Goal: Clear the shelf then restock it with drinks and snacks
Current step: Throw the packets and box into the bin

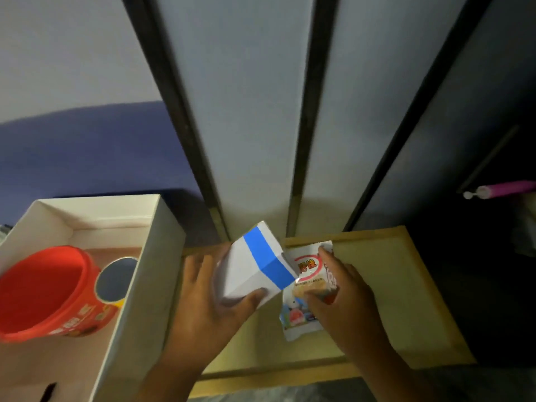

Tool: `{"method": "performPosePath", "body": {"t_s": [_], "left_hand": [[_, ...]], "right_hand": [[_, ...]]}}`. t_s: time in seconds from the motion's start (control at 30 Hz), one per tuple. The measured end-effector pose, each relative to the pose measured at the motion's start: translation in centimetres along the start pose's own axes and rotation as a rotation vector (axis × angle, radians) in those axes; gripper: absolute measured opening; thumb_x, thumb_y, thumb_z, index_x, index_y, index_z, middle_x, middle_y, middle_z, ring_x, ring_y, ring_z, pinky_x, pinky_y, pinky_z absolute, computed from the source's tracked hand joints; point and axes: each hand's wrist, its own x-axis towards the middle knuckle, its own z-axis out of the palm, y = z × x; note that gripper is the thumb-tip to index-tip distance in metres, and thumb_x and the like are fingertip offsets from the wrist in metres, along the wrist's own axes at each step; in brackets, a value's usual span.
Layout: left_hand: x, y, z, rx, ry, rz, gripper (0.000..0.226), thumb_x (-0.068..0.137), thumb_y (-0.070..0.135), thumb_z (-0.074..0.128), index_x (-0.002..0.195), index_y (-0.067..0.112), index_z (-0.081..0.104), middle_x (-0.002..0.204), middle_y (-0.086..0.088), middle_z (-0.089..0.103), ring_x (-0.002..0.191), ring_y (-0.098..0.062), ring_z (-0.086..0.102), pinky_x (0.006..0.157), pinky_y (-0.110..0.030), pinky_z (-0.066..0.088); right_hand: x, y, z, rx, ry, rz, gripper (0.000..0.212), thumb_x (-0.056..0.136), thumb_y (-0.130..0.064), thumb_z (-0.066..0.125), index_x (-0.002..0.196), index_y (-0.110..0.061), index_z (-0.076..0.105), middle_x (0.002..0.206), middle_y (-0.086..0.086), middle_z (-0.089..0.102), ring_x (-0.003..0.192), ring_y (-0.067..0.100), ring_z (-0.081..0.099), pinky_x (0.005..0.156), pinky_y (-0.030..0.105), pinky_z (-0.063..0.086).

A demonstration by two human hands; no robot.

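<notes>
My left hand [208, 309] grips a white carton with a blue stripe [255, 265], tilted over the left part of the pale wooden shelf [385, 285]. Just right of it, my right hand [348, 297] pinches a white snack packet with a red circle and a biscuit picture [309, 274]. A second small packet with a cartoon print [298, 317] lies under it on the shelf, partly hidden by my right hand.
A white cardboard box [150, 271] stands left of the shelf, holding a red tub [49, 288] and a round tin [116, 278]. Tall grey panels with dark frames [255, 111] rise behind. A pink tube [504, 188] lies in the dark area at the right.
</notes>
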Motion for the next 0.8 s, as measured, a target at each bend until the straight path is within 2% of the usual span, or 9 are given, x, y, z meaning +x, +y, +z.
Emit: {"method": "performPosePath", "body": {"t_s": [0.1, 0.23, 0.37, 0.43, 0.5, 0.57, 0.67, 0.73, 0.8], "left_hand": [[0.2, 3.4, 0.8, -0.068, -0.107, 0.090, 0.083, 0.057, 0.062, 0.083, 0.129, 0.039, 0.049, 0.123, 0.012, 0.042, 0.117, 0.006, 0.043, 0.090, -0.004, 0.038], [-0.4, 8.5, 3.7, -0.129, -0.278, 0.176, 0.088, 0.052, 0.062, 0.088, 0.130, 0.043, 0.053, 0.116, 0.027, 0.049, 0.109, 0.005, 0.049, 0.084, -0.024, 0.046], [-3.4, 14.9, 8.5, -0.120, -0.483, 0.274, 0.099, 0.043, 0.072, 0.083, 0.131, 0.047, 0.045, 0.123, 0.020, 0.051, 0.111, -0.007, 0.054, 0.087, -0.041, 0.052], [-5.7, 18.1, 11.5, -0.084, -0.594, 0.407, 0.094, 0.045, 0.080, 0.070, 0.130, 0.061, 0.035, 0.126, 0.032, 0.042, 0.115, 0.003, 0.046, 0.096, -0.036, 0.045], [-8.6, 21.1, 15.3, -0.074, -0.738, 0.467, 0.100, 0.040, 0.094, 0.060, 0.130, 0.065, 0.028, 0.124, 0.042, 0.031, 0.117, 0.009, 0.039, 0.099, -0.029, 0.040], [-11.9, 23.7, 19.7, -0.008, -0.847, 0.497, 0.107, 0.042, 0.095, 0.054, 0.137, 0.058, 0.024, 0.123, 0.034, 0.030, 0.116, 0.005, 0.038, 0.100, -0.030, 0.042], [-16.5, 26.2, 27.2, 0.003, -0.954, 0.533, 0.100, 0.057, 0.086, 0.058, 0.142, 0.051, 0.021, 0.124, 0.027, 0.023, 0.112, 0.002, 0.038, 0.092, -0.024, 0.045], [-19.2, 27.1, 32.1, 0.023, -0.990, 0.554, 0.099, 0.066, 0.082, 0.063, 0.148, 0.046, 0.021, 0.129, 0.023, 0.021, 0.111, 0.001, 0.036, 0.091, -0.021, 0.040], [-21.5, 27.9, 36.5, 0.057, -1.026, 0.558, 0.099, 0.070, 0.075, 0.067, 0.151, 0.039, 0.022, 0.136, 0.017, 0.023, 0.111, 0.002, 0.034, 0.090, -0.018, 0.036]], "right_hand": [[-1.5, 0.1, -4.1, -0.025, 0.146, 0.012, 0.072, 0.078, -0.046, 0.079, 0.141, -0.027, 0.049, 0.118, -0.010, 0.060, 0.092, -0.001, 0.057, 0.058, 0.002, 0.042], [-6.1, 2.2, -10.9, 0.032, 0.264, 0.073, 0.080, 0.078, -0.049, 0.077, 0.145, -0.037, 0.036, 0.123, -0.018, 0.045, 0.097, -0.011, 0.051, 0.070, -0.005, 0.041], [-13.9, 5.9, -17.6, 0.079, 0.422, 0.173, 0.076, 0.076, -0.029, 0.084, 0.136, -0.048, 0.043, 0.128, -0.028, 0.045, 0.110, -0.009, 0.051, 0.085, 0.004, 0.044], [-18.1, 8.5, -20.6, 0.114, 0.509, 0.255, 0.079, 0.075, -0.024, 0.086, 0.135, -0.050, 0.043, 0.127, -0.031, 0.045, 0.110, -0.011, 0.050, 0.087, 0.007, 0.045], [-21.8, 12.6, -22.6, 0.129, 0.599, 0.371, 0.080, 0.070, -0.026, 0.089, 0.134, -0.046, 0.044, 0.129, -0.019, 0.051, 0.110, -0.002, 0.056, 0.091, 0.019, 0.051], [-25.1, 17.4, -24.1, 0.135, 0.690, 0.511, 0.086, 0.066, -0.038, 0.090, 0.136, -0.040, 0.041, 0.125, -0.007, 0.060, 0.107, 0.011, 0.064, 0.086, 0.040, 0.060], [-29.0, 24.5, -26.3, 0.186, 0.787, 0.640, 0.088, 0.066, -0.039, 0.091, 0.139, -0.037, 0.043, 0.124, -0.010, 0.058, 0.097, 0.008, 0.068, 0.067, 0.024, 0.060], [-31.0, 28.3, -27.7, 0.135, 0.810, 0.705, 0.088, 0.068, -0.040, 0.089, 0.142, -0.036, 0.040, 0.128, -0.009, 0.050, 0.099, 0.006, 0.065, 0.070, 0.019, 0.057], [-32.1, 31.5, -28.7, 0.103, 0.826, 0.733, 0.086, 0.071, -0.043, 0.086, 0.143, -0.036, 0.040, 0.126, -0.010, 0.048, 0.103, 0.009, 0.062, 0.077, 0.026, 0.059]]}}
